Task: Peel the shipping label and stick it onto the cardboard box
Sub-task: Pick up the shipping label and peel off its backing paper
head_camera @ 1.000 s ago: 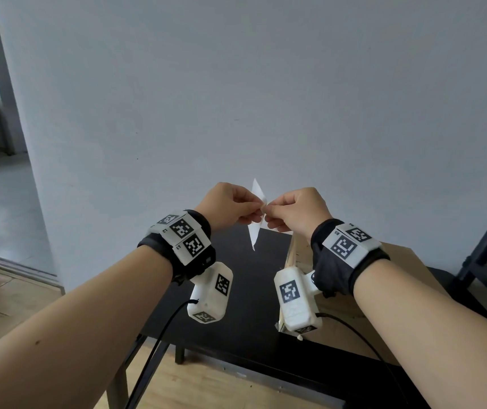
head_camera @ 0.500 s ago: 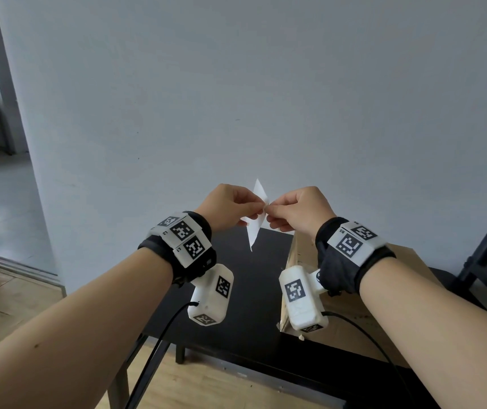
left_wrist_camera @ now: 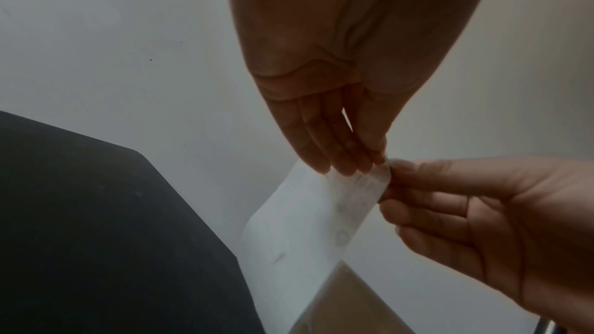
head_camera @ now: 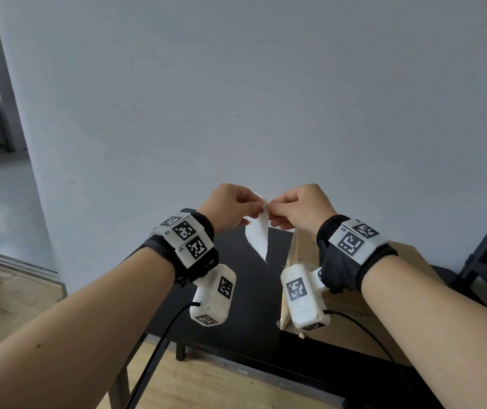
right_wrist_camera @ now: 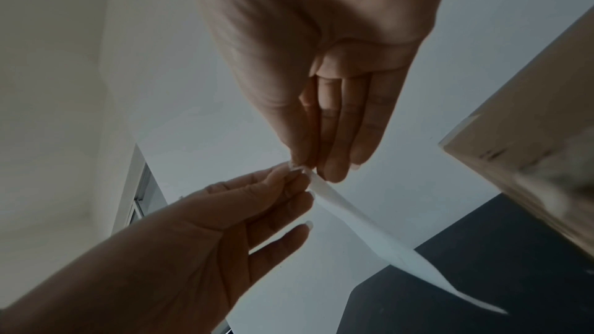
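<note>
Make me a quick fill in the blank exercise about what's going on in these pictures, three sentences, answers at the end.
1. Both hands pinch the same ____ corner of the shipping label.
2. The cardboard box lies on the black ____.
3. The box sits below the person's ____ hand.

Missing words: top; table; right

A black table (head_camera: 248, 326) stands against the grey wall (head_camera: 266, 98) on a wooden floor (head_camera: 15, 293). A cardboard box (head_camera: 351, 317) rests on the table's right part, near the wall.
</note>
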The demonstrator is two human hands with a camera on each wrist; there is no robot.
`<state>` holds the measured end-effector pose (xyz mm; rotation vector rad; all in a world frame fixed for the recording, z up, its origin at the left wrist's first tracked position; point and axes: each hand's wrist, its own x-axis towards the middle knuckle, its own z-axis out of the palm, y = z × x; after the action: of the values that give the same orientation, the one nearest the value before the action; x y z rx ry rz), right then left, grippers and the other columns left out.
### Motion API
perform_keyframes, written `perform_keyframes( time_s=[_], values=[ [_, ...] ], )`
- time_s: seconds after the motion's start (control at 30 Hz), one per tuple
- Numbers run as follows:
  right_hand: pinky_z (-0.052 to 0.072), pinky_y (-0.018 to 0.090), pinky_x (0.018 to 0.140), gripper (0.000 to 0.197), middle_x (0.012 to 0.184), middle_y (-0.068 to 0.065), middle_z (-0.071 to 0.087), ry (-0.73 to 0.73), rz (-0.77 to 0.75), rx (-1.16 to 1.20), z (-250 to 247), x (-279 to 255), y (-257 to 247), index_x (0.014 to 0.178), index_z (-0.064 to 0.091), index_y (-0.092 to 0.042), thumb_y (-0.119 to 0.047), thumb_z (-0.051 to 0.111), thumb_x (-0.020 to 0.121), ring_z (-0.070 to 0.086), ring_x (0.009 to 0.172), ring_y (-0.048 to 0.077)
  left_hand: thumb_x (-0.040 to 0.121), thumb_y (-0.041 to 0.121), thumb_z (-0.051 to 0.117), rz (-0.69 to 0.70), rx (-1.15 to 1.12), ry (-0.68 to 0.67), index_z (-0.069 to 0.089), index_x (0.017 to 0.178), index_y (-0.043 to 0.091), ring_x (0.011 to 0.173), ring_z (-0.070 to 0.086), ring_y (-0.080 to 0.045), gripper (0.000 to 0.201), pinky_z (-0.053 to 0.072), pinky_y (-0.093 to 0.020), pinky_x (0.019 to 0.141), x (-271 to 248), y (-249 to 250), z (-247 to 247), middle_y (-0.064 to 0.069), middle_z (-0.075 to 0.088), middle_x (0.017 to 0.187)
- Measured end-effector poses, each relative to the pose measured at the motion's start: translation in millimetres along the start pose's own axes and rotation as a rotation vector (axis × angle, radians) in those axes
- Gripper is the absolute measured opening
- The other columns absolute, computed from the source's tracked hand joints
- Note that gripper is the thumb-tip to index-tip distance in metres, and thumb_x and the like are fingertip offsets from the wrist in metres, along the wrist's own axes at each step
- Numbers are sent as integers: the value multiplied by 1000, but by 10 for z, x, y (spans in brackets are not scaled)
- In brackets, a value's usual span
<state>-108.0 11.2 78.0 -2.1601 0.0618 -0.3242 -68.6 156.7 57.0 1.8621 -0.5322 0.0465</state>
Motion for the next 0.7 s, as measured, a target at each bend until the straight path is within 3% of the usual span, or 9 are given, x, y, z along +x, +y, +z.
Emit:
perform_keyframes(
  time_s=[0.13,0.23,0.37,0.47,0.57,0.7],
  values=[
    [59,26,65,10,68,8,71,33,7,-40,-9,0,-11,70,70,-10,-14,71,79,68,63,19,90,12,57,2,13,-11,64,82,10,71,60,-8,11,54,-21,73,-4,-4,20,1,63,74],
    [59,24,62,10,63,4,68,22,20,-59,-3,8,-28,71,70,-8,-14,70,79,67,58,16,90,12,57,0,28,-7,65,86,7,70,59,-8,10,54,-23,74,-1,-1,26,1,62,73],
    [61,29,68,8,69,10,71,15,17,-51,2,11,-50,73,72,-6,-9,67,79,68,61,19,90,12,57,-3,28,1,67,92,4,69,59,-7,12,54,-24,76,3,3,25,2,63,73],
    [61,29,71,8,72,9,74,18,4,-79,-2,1,-62,74,74,-7,-15,72,75,70,66,19,89,13,59,-9,38,19,70,97,-2,67,58,-7,19,54,-23,76,13,-6,15,1,63,71],
    [61,30,71,9,68,7,75,34,-5,-127,-2,10,-62,69,75,-10,-19,75,68,72,67,17,87,14,62,-4,49,20,71,91,2,66,57,-8,16,53,-22,75,5,-3,18,0,63,70],
    [61,30,71,12,64,5,74,51,-20,-164,5,26,-62,67,76,-8,-18,69,69,73,66,16,88,15,62,4,66,25,69,85,8,63,57,-4,11,50,-16,69,-9,4,17,1,64,71]
  ],
)
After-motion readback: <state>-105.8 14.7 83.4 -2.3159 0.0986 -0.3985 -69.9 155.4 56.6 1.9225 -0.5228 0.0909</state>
